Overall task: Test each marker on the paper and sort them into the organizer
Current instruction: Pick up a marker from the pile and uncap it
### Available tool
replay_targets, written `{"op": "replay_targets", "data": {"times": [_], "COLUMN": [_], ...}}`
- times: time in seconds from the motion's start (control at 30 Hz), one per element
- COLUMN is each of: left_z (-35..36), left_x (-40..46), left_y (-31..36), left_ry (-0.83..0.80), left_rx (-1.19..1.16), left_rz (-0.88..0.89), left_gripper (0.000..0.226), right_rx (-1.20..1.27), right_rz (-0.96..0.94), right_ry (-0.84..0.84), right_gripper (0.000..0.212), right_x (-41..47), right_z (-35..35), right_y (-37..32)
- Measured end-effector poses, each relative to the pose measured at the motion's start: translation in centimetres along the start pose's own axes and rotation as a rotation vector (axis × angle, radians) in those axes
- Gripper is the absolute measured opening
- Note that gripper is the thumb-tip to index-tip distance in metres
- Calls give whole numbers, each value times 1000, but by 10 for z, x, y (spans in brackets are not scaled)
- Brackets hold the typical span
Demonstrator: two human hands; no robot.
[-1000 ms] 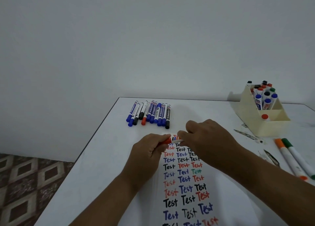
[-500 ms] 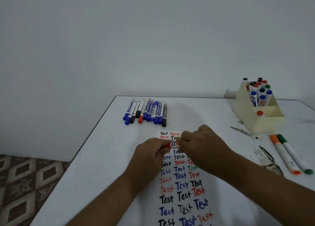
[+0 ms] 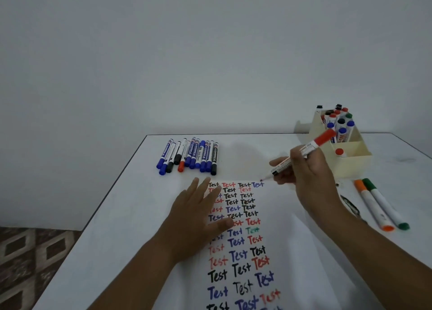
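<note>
Well into the task, not done. The paper carries many rows of "Test" in black, red, blue and one green, so plenty of markers look already tried. The cream organizer at far right holds a cluster of capped markers upright in its back compartment, red, blue, black and green caps showing; one red-capped piece sits alone in the front compartment. Left to do: a row of about ten untested markers lying side by side at the far left of the surface, mostly blue caps, some black, one red. Two fatter markers, orange and green, lie right of the paper near the organizer; can't tell whether they count as sorted.

Current marker: red marker, white barrel with print, red cap posted on its far end, tip bare and pointing down-left. Tip is at or just above the paper's far edge, just right of the top-row blue "Test"; contact unclear. Judged: about to write the next test word.

Right hand grasps the barrel in a writing grip, fingers curled round it. Left hand lies flat on the paper's left side, fingers straight and spread, holding nothing, seemingly steadying the sheet.
</note>
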State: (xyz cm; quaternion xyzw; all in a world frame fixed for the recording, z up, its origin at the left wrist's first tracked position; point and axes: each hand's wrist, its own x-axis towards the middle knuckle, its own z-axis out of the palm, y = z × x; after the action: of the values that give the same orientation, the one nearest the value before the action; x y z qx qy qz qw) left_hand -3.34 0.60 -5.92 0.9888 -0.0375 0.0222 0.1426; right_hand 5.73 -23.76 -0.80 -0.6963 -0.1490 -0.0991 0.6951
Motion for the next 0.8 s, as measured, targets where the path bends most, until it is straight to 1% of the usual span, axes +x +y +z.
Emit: {"op": "replay_targets", "data": {"times": [0.03,0.07,0.1,0.13,0.2,0.27,0.4,0.47,0.67,0.8], "left_z": [1,3,3,4,4,5,5,5,5,5], "left_x": [0,0,1,2,4,6,9,10,12,12], "left_y": [0,0,0,0,0,1,2,2,2,2], "left_ry": [-29,-55,-78,-94,-116,-134,-153,-158,-190,-201], "left_rx": [48,88,116,134,163,190,218,217,233,230], "left_rz": [-1,-6,-12,-16,-26,-42,-56,-59,-68,-73], "left_gripper": [93,95,95,96,96,97,98,98,98,99], "right_rx": [114,188,215,201,115,36,-40,-87,-264,-302], "right_rz": [88,169,231,266,296,308,294,280,206,178], "right_ry": [16,32,41,33,-5,-43,-104,-131,-172,-201], "right_gripper": [22,27,37,46,53,50,34,29,25,24], "right_x": [4,7,10,11,14,19,22,20,22,20], "right_z": [0,1,1,2,3,4,3,2,1,1], "right_y": [5,9,14,18,25,30,37,41,48,49]}}
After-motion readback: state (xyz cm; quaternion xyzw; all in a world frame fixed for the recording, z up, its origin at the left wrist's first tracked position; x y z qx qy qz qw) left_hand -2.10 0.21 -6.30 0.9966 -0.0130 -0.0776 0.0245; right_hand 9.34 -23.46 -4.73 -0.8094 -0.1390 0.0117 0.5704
